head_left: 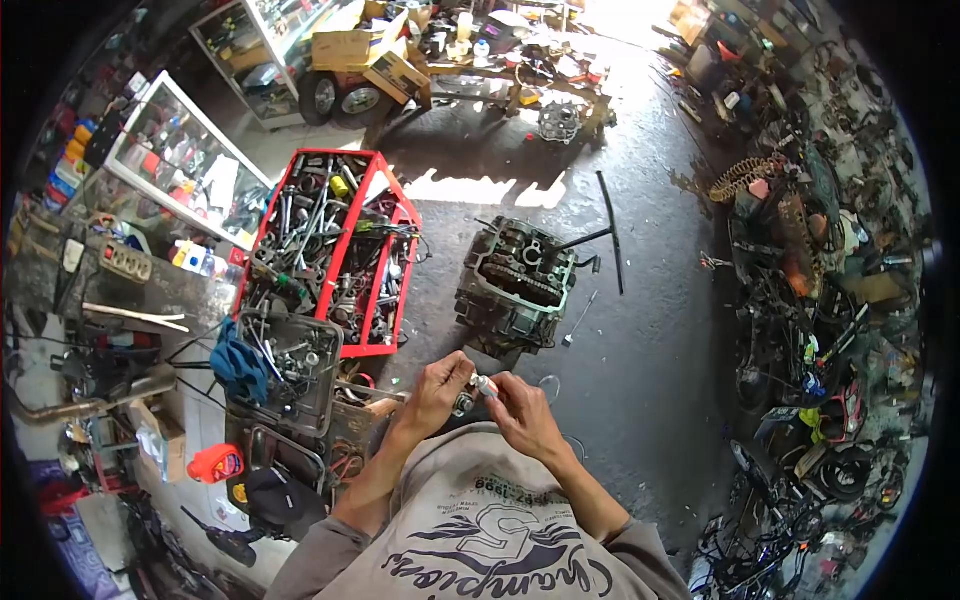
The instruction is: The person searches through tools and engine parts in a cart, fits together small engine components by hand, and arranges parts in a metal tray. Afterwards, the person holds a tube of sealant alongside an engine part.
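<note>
Close in front of my chest, my left hand (pixel 437 393) has its fingers closed round a small metal part (pixel 463 404). My right hand (pixel 522 408) pinches a small white tube-like piece (pixel 485 385), whose tip meets the fingers of my left hand. Beyond both hands, a dark metal engine block (pixel 515 285) rests on the grey floor, touched by neither hand. A T-shaped bar (pixel 611 232) lies beside the block on the right. A thin screwdriver-like tool (pixel 581 318) is on the floor nearer to me.
To the left is a red toolbox (pixel 345 250) full of tools. A metal tray (pixel 318 412) of parts, with a blue cloth (pixel 238 362), sits nearer. A red bottle (pixel 216 463) and a black cap (pixel 283 497) are at lower left. Piled parts (pixel 800 380) line the right.
</note>
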A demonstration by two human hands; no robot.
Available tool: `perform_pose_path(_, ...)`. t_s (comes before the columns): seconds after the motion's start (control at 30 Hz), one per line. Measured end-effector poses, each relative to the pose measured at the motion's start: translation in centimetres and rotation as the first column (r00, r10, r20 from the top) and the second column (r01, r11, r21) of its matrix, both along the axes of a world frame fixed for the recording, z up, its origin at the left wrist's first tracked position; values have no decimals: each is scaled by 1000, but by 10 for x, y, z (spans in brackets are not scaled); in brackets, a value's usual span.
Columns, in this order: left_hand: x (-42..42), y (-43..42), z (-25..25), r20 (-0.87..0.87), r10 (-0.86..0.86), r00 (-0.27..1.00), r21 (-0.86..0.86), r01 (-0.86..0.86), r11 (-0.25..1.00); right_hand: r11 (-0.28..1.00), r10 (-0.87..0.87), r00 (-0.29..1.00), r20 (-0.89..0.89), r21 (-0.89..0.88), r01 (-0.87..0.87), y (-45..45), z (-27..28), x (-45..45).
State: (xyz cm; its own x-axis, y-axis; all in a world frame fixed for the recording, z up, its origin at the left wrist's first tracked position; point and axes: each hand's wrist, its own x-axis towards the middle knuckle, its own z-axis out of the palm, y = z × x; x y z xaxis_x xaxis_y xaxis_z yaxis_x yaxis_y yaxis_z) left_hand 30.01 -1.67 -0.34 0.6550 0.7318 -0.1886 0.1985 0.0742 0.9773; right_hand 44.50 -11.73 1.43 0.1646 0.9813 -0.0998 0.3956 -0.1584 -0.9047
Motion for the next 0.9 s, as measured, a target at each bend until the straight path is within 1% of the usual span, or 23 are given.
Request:
perform_pose_path(0.03,-3,0,-9,23,32,999,-113,-29,993,1000,15,1000,0,-2,-15,2,0,0)
perform_pose_path(0.07,-7,-1,-15,44,69,997,-225,-57,973,999,31,999,-45,43,-29,4,2,-1)
perform_pose_path(0.1,-9,-2,-11,130,120,984,-373,-63,926,995,51,995,-91,87,-43,6,3,-2)
perform_pose_path(0.13,-16,-5,-20,126,151,981,-377,-93,922,994,82,992,-95,82,-74,6,-4,-2)
perform_pose_path(0.17,-29,-8,-39,150,293,944,-501,-183,846,999,5,962,-273,39,5,5,-17,-4)
perform_pose_path(0.2,-45,-12,-57,156,442,883,-612,-265,745,998,-67,895,-441,-24,63,7,-25,-6)
perform_pose_path(0.23,-63,-17,-72,24,529,848,-592,-415,691,998,-67,864,-500,-18,67,10,-23,-7)
perform_pose_path(0.27,-86,-25,-98,7,581,814,-584,-469,663,997,-75,832,-550,-31,69,15,-18,-8)
perform_pose_path(0.3,-112,-38,-132,-176,665,726,-364,-675,642,997,-75,827,-557,-47,59,17,-21,-8)
perform_pose_path(0.33,-136,-52,-162,-328,737,591,-106,-798,593,996,-86,825,-559,-64,60,19,-24,-8)
perform_pose_path(0.37,-160,-67,-187,-507,730,457,108,-807,580,997,-60,823,-566,-65,28,21,-24,-8)
perform_pose_path(0.4,-183,-80,-204,-646,708,286,307,-752,584,997,-59,824,-564,-71,22,23,-24,-9)
perform_pose_path(0.47,-213,-97,-214,-631,740,232,415,-706,574,996,-59,826,-560,-84,14,24,-28,-8)
perform_pose_path(0.53,-222,-96,-213,-631,740,232,426,-693,581,994,-41,864,-502,-108,-15,26,-33,-7)
perform_pose_path(0.6,-224,-86,-206,-748,624,225,469,-486,738,993,-48,865,-500,-120,-15,28,-32,-9)
perform_pose_path(0.63,-223,-79,-200,-823,522,225,405,-411,817,990,-52,868,-493,-141,-21,28,-29,-9)
perform_pose_path(0.67,-221,-75,-200,-821,519,237,401,-408,820,987,-59,873,-485,-161,-23,29,-26,-9)
perform_pose_path(0.7,-221,-69,-202,-869,459,183,382,-341,859,987,-68,877,-475,-160,-10,30,-27,-8)
perform_pose_path(0.73,-221,-65,-203,-908,400,124,357,-270,894,987,-58,861,-505,-156,-25,29,-28,-8)
perform_pose_path(0.77,-225,-64,-211,-907,400,131,357,-261,897,988,-49,844,-534,-150,-38,28,-28,-8)
perform_pose_path(0.8,-223,-63,-212,-906,397,146,354,-250,901,988,-63,848,-526,-151,-20,28,-26,-7)
perform_pose_path(0.87,-223,-66,-212,-902,420,99,391,-222,893,988,-38,855,-518,-149,-47,26,-21,-7)
perform_pose_path(0.9,-222,-66,-207,-901,412,134,369,-262,892,988,-45,854,-518,-152,-40,24,-23,-5)
